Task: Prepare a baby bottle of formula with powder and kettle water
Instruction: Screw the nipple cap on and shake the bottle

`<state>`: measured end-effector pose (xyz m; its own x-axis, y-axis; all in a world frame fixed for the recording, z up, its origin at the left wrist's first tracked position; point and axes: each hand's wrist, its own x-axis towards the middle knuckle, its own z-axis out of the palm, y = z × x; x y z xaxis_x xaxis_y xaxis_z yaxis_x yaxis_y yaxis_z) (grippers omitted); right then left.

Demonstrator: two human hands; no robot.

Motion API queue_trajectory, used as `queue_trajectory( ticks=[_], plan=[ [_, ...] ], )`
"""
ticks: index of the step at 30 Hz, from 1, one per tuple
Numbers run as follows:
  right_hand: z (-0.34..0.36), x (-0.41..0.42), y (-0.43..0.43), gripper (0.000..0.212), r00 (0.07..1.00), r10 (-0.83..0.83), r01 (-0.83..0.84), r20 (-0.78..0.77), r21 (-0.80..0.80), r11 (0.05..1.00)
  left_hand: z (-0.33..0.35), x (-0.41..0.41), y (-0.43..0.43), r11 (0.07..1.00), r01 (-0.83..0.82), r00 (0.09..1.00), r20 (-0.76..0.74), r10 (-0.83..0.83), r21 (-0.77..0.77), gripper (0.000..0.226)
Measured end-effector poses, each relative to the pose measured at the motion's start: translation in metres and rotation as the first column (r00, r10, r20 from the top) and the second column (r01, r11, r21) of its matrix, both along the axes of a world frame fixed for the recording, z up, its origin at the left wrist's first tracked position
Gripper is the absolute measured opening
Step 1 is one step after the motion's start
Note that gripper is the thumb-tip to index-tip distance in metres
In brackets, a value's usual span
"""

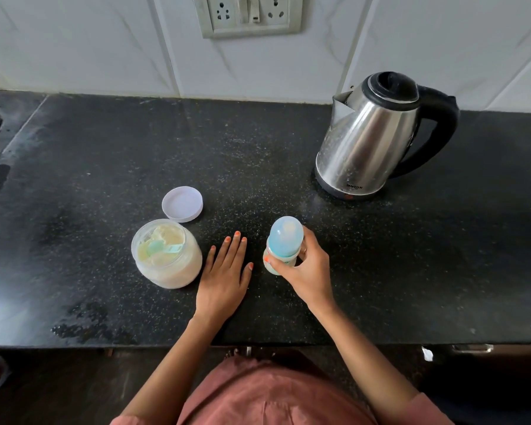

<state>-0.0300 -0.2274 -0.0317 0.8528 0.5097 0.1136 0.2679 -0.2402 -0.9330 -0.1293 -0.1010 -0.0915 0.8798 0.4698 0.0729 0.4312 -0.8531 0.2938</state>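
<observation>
I am gripping the baby bottle with my right hand, fingers wrapped round its collar under the blue cap, near the counter's front edge. My left hand is lying flat and empty beside the open powder jar. I judge the cap must come off first: holding the body steady, twisting gently, keeping it upright.

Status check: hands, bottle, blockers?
Right hand gripping capped baby bottle, upright on counter. Left hand flat, empty, beside open powder jar. Kettle lid shut. Nothing in the way.
</observation>
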Motion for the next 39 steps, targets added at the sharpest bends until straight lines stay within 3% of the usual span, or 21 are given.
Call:
queue_trajectory(
  ticks=[5, 8, 10, 14, 16, 18, 26, 36, 39],
  plan=[
    [-0.005, 0.006, -0.006, 0.066, 0.995, 0.086, -0.088, -0.053, -0.042, 0.995, 0.003, 0.001, 0.003, 0.991, 0.023, 0.997, 0.078, -0.013, -0.134, 0.068],
    [-0.014, 0.010, -0.014, 0.073, 0.988, 0.111, -0.120, -0.106, -0.080, 0.990, 0.012, 0.005, 0.000, 0.957, 0.048, 0.966, 0.258, 0.029, -0.286, 0.052],
    [-0.018, 0.013, -0.019, 0.064, 0.984, 0.133, -0.145, -0.121, -0.098, 0.985, 0.020, 0.010, -0.005, 0.863, 0.101, 0.936, 0.342, 0.086, -0.494, 0.056],
    [-0.016, 0.015, -0.020, 0.056, 0.982, 0.156, -0.171, -0.110, -0.135, 0.976, 0.033, 0.016, -0.012, 0.552, 0.210, 0.914, 0.363, 0.183, -0.807, 0.063],
    [-0.016, 0.016, -0.020, 0.055, 0.982, 0.154, -0.168, -0.106, -0.135, 0.977, 0.036, 0.018, -0.014, 0.459, 0.227, 0.905, 0.360, 0.227, -0.859, 0.060],
    [-0.014, 0.018, -0.019, 0.053, 0.982, 0.156, -0.169, -0.107, -0.126, 0.977, 0.037, 0.020, -0.015, 0.432, 0.219, 0.897, 0.355, 0.263, -0.875, 0.060],
    [0.000, 0.048, 0.008, 0.052, 0.978, 0.183, -0.193, -0.104, -0.100, 0.976, 0.048, 0.052, 0.004, 0.425, 0.208, 0.895, 0.346, 0.280, -0.881, 0.064],
    [0.004, 0.110, 0.074, 0.050, 0.993, 0.115, -0.113, 0.014, -0.110, 0.987, 0.061, 0.122, 0.048, 0.622, 0.156, 0.880, 0.394, 0.265, -0.768, 0.055],
    [-0.001, 0.121, 0.087, 0.050, 0.994, 0.111, -0.108, 0.017, -0.117, 0.987, 0.061, 0.133, 0.060, 0.631, 0.147, 0.877, 0.395, 0.273, -0.762, 0.053]
  ],
)
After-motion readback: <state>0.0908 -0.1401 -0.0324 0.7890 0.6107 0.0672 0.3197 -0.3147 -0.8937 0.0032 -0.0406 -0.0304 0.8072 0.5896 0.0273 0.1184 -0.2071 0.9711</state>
